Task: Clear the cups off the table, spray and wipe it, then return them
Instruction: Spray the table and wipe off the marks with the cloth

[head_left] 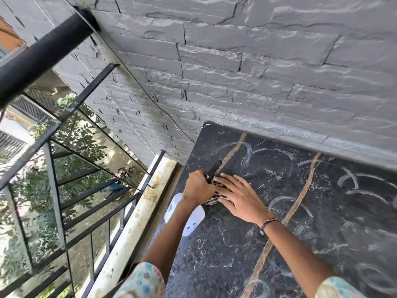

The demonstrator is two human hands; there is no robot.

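Marble table (pixel 279 211), two hands, one cloth (pixel 211 201)

A single wide-angle head view looks steeply down, tilted, close over the dark marble table (pixel 279 244) at lower right; black metal railing (pixel 71 190) fills the left.

Glossy dark marble-look table (pixel 279 244), rough grey stone wall (pixel 236 61), matt black metal railing (pixel 86 201).
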